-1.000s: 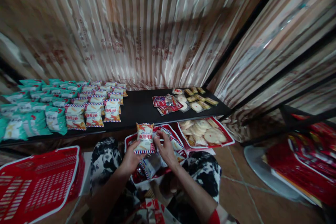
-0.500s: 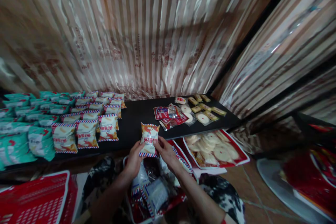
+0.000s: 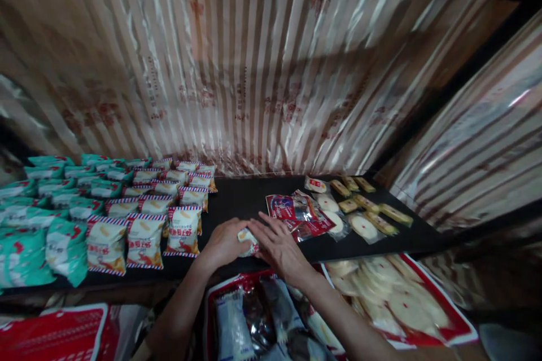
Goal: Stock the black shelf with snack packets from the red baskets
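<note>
Crinkled striped sheeting [image 3: 271,96] with reddish print covers the back. Teal packets [image 3: 57,186] stand in rows at far left. Toward the right, red sachets [image 3: 288,207] overlap near round pale wrapped pieces [image 3: 365,227] and gold-wrapped bars [image 3: 396,214]. Below, a white-rimmed basket [image 3: 459,324] holds pale discs [image 3: 402,299]; a perforated red basket [image 3: 51,330] sits lower left.

Held packet [image 3: 248,242]: one, six o'clock
Yellow bars [image 3: 366,203]: seven, four o'clock
Round crackers [image 3: 365,227]: three, four o'clock
Filled baskets [image 3: 250,279]: two

The head camera looks forward and down from close above the hands [image 3: 284,249].
</note>
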Tool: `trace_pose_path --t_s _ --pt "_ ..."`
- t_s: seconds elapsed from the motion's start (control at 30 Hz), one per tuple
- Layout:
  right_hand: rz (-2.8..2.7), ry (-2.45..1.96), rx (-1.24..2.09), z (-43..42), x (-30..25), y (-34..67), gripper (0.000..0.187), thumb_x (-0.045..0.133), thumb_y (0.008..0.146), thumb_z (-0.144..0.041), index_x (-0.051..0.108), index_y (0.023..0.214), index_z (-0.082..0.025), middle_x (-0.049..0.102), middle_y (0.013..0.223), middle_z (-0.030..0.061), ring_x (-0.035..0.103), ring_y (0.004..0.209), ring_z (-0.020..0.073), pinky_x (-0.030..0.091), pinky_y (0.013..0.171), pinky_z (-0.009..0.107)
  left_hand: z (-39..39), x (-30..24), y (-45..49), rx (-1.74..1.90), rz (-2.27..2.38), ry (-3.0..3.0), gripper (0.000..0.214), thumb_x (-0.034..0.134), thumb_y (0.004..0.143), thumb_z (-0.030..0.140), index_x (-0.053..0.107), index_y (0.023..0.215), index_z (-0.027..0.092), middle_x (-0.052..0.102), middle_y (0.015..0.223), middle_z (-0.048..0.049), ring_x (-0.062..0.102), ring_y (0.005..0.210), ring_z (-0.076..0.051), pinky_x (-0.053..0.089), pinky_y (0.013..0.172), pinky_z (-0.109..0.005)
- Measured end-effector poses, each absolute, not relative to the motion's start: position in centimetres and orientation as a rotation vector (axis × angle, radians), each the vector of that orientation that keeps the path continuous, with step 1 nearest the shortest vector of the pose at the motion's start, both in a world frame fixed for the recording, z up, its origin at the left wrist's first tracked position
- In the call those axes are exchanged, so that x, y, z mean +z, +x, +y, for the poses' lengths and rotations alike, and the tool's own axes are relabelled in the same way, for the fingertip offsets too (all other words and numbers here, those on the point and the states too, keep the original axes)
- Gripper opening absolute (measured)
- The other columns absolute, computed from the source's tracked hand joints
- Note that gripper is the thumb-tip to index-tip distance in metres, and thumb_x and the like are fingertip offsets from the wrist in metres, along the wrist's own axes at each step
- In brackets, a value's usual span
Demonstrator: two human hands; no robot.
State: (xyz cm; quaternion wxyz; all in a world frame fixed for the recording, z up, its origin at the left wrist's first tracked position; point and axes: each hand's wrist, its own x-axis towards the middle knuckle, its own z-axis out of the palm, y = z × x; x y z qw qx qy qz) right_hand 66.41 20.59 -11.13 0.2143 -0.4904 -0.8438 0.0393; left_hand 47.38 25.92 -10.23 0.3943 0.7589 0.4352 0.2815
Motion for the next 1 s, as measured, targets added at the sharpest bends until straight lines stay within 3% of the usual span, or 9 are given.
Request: trace_pose_path --t_s 0.1,0.23,0.33,0.4,0.6,0.73,0.87,1.0 --pt "-2.254 -1.412 0.217 22.2 -11.1 66.3 0.072 0.069 0.074 -0.024 0.036 0.138 -0.026 0.059 0.123 0.0101 0.054 0.113 0.0267 0.041 0.096 0.045 27.2 -9.2 47.9 0.737 1.097 2.021 0.032 0.064 0.066 0.023 0.067 0.098 0.025 0.067 0.091 -0.0031 0.061 0.088 -0.022 0.042 0.086 -0.031" --pt "-1.839 -1.596 0.441 25.1 -12.1 66.3 0.058 0.068 0.073 -0.031 0.050 0.127 -0.024 0.061 0.119 0.0094 0.058 0.106 0.0267 0.046 0.091 0.042 28.4 -9.8 49.3 1.099 1.247 1.994 0.045 0.058 0.076 0.030 0.055 0.120 0.020 0.058 0.121 -0.0098 0.051 0.114 -0.025 0.037 0.100 -0.037" --pt "-1.508 -1.579 0.668 28.2 -13.1 65.8 0.052 0.066 0.074 -0.035 0.052 0.122 -0.020 0.066 0.111 0.0091 0.063 0.097 0.0256 0.050 0.085 0.040 29.0 -11.8 50.4 1.386 1.429 1.981 0.041 0.047 0.084 0.028 0.051 0.123 0.016 0.048 0.134 -0.0129 0.037 0.129 -0.026 0.029 0.108 -0.042" --pt "-1.371 -1.505 0.784 30.5 -14.0 65.3 0.051 0.065 0.073 -0.038 0.053 0.118 -0.017 0.067 0.107 0.0096 0.065 0.094 0.0245 0.051 0.083 0.038 29.5 -13.7 51.0 1.392 1.444 1.995 0.040 0.043 0.086 0.027 0.050 0.124 0.017 0.042 0.140 -0.0121 0.029 0.134 -0.026 0.025 0.111 -0.045" --pt "-1.090 -1.526 0.854 37.0 -17.4 63.8 0.060 0.064 0.070 -0.044 0.045 0.119 -0.016 0.069 0.100 0.0107 0.067 0.082 0.0228 0.054 0.069 0.035 32.9 -18.4 52.0 1.205 1.427 1.829 0.047 0.037 0.087 0.026 0.042 0.133 0.016 0.037 0.145 -0.0100 0.022 0.138 -0.025 0.022 0.113 -0.045" --pt "-1.046 -1.639 0.719 40.1 -19.0 62.9 0.057 0.064 0.069 -0.047 0.046 0.115 -0.018 0.070 0.092 0.0091 0.068 0.075 0.0221 0.053 0.062 0.032 34.8 -19.1 52.0 1.234 1.437 1.864 0.047 0.036 0.086 0.022 0.044 0.131 0.014 0.033 0.147 -0.0088 0.013 0.140 -0.025 0.017 0.115 -0.045" --pt "-1.079 -1.704 0.655 42.7 -19.7 62.2 0.054 0.061 0.072 -0.049 0.043 0.115 -0.021 0.069 0.080 0.0043 0.068 0.066 0.0205 0.051 0.059 0.030 36.2 -19.6 51.7 1.209 1.388 1.790 0.047 0.037 0.083 0.019 0.047 0.129 0.015 0.039 0.144 -0.0086 0.017 0.139 -0.024 0.020 0.114 -0.045" --pt "-1.159 -1.734 0.667 44.7 -19.5 61.4 0.047 0.059 0.075 -0.048 0.042 0.112 -0.025 0.069 0.081 0.0021 0.067 0.069 0.0200 0.050 0.063 0.031 37.4 -20.5 51.4 1.173 1.412 1.769 0.051 0.038 0.082 0.018 0.043 0.132 0.011 0.036 0.145 -0.0117 0.019 0.139 -0.025 0.019 0.114 -0.046"
